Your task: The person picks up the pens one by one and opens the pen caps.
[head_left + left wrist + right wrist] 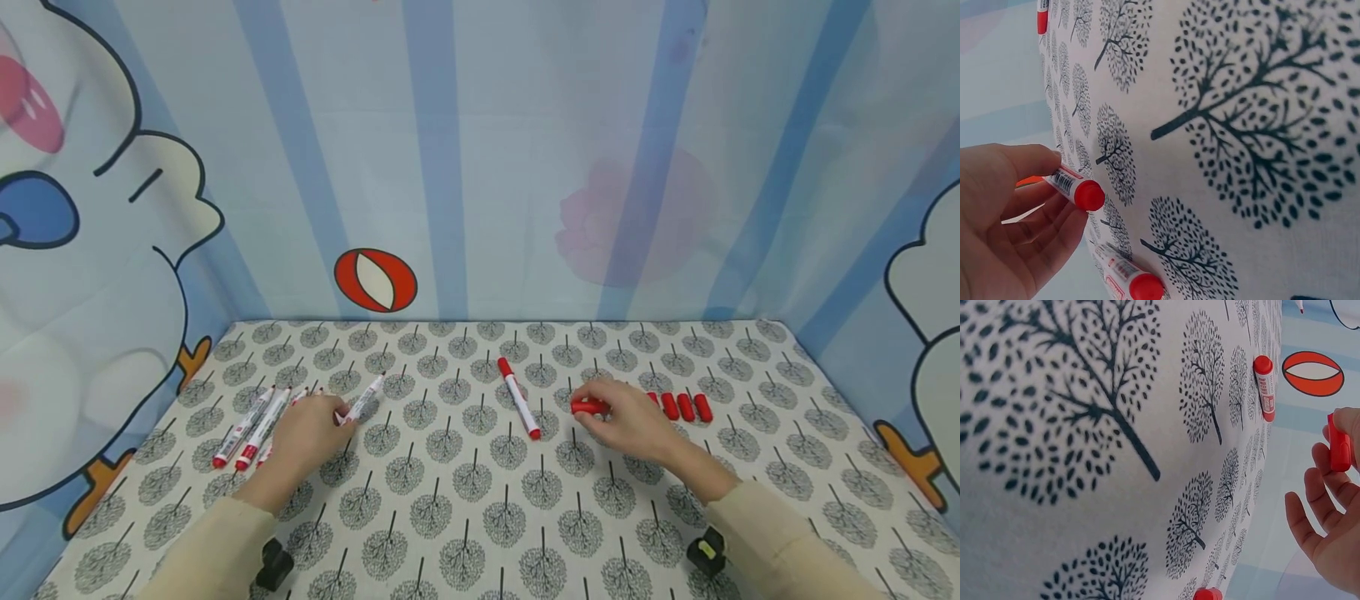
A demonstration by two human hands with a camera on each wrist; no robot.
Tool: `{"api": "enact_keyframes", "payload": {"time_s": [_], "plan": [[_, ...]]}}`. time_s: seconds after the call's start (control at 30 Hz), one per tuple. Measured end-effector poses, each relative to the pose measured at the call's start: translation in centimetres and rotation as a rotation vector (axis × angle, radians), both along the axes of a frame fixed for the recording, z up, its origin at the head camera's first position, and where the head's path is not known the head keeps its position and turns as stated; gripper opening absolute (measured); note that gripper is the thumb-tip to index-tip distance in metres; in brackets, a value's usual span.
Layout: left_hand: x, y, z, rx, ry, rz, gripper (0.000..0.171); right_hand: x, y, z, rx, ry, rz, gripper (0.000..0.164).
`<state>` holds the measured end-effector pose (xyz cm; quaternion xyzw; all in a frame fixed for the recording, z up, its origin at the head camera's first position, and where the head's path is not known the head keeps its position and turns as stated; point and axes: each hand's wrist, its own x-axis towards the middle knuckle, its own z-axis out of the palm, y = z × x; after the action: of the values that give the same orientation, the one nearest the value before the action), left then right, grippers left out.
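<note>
My left hand grips a white marker with a red end; its bare tip points up and away to the right. In the left wrist view the red end of this marker faces the camera, thumb and fingers around its barrel. My right hand pinches a red marker cap between thumb and fingers, also plain in the right wrist view as a red cap. Between the hands lies a capped red-and-white marker on the cloth, touched by neither hand.
Several uncapped markers lie side by side at the left, partly hidden behind my left hand. Several red caps stand in a row beyond my right hand. A tree-patterned cloth covers the table; a printed curtain rises behind it.
</note>
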<state>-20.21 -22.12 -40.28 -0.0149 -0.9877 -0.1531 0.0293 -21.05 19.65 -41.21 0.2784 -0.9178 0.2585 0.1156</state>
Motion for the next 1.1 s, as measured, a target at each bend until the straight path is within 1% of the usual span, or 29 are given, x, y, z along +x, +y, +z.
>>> {"api": "enact_keyframes", "payload": {"time_s": [0.2, 0.37, 0.5, 0.6, 0.73, 0.83, 0.9, 1.1], "plan": [[0.2, -0.3, -0.1, -0.003, 0.003, 0.019, 0.022, 0.0, 0.1, 0.0, -0.008, -0.008, 0.006, 0.020], [0.5, -0.6, 0.0, -0.021, -0.007, 0.019, 0.022, 0.0, 0.1, 0.0, -0.002, -0.006, 0.013, 0.018], [0.8, -1.0, 0.0, -0.031, -0.031, 0.033, 0.024, 0.0, 0.1, 0.0, 0.001, -0.009, 0.018, 0.017], [0.9, -1.3, 0.1, -0.018, -0.075, 0.054, 0.024, 0.0, 0.1, 0.0, -0.001, -0.006, 0.018, 0.017], [1.0, -1.6, 0.2, -0.009, -0.110, 0.070, 0.017, 0.0, 0.2, 0.0, -0.002, -0.009, 0.016, 0.018], [1.0, -1.7, 0.2, -0.024, -0.116, 0.083, 0.008, 0.0, 0.3, 0.1, -0.002, -0.015, 0.012, 0.019], [1.0, -1.8, 0.2, -0.037, -0.121, 0.092, 0.006, 0.0, 0.3, 0.1, 0.001, -0.017, 0.009, 0.019], [1.0, -1.7, 0.3, -0.057, -0.125, 0.106, 0.010, 0.0, 0.3, 0.0, 0.005, -0.022, 0.005, 0.019]]}}
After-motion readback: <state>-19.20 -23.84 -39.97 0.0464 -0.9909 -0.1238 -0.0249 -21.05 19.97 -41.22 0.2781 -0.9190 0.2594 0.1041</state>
